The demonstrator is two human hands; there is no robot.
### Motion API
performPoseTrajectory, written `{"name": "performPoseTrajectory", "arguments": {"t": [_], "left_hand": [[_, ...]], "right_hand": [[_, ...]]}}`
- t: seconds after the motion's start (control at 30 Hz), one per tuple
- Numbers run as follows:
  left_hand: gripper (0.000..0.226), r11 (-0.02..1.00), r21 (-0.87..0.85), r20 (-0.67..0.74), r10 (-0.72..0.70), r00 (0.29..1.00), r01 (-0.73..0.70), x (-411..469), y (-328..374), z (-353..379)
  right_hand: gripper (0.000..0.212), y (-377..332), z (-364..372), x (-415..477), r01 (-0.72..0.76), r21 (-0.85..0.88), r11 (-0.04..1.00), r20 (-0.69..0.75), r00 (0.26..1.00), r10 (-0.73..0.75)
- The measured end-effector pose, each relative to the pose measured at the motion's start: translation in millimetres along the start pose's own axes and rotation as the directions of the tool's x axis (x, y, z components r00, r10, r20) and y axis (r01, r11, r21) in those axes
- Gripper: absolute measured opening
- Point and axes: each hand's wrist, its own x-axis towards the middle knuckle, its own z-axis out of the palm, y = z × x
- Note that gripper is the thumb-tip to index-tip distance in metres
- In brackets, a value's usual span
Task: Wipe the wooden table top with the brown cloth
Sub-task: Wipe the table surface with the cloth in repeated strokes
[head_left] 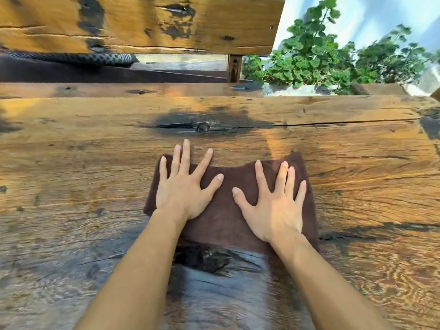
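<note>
My forearms (133,270) enter from the bottom edge. Left grip (183,189) & right grip (273,203) lie flat, fingers spread wide, clasping nothing, pressing the brown cloth (226,210) mid worktop (71,175). Left fingertips overhang its far edge onto wood. Beyond: dark knot (202,126), bench plank (142,25), plant (309,55) far right. Patterned thing (83,58) under plank, can't tell what.

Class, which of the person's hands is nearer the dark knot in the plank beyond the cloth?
Left. The left hand lies flat just short of the dark knot, with its fingertips close to it. The right hand rests farther right and nearer the person.
</note>
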Motion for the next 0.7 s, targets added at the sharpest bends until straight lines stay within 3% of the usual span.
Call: {"name": "performPoseTrajectory", "arguments": {"t": [0.27,0.53,0.7], "left_hand": [[0.08,0.997,0.033,0.019,-0.068,0.997,0.067,120.4,-17.4,-12.2],[0.086,0.993,0.073,-0.096,-0.088,0.992,0.095,244.9,-39.1,-23.8],[0.09,0.981,0.09,-0.038,-0.168,0.985,0.171,306.3,-46.9,-32.2]], "right_hand": [[0.097,-28.7,-11.5,133.3,0.067,0.002,0.998,-0.041,0.997,-0.067],[0.099,-62.6,-30.0,263.9,0.112,-0.019,0.994,-0.058,0.992,-0.113],[0.102,-78.7,-41.8,313.4,0.119,-0.031,0.992,-0.045,0.992,-0.12]]}}
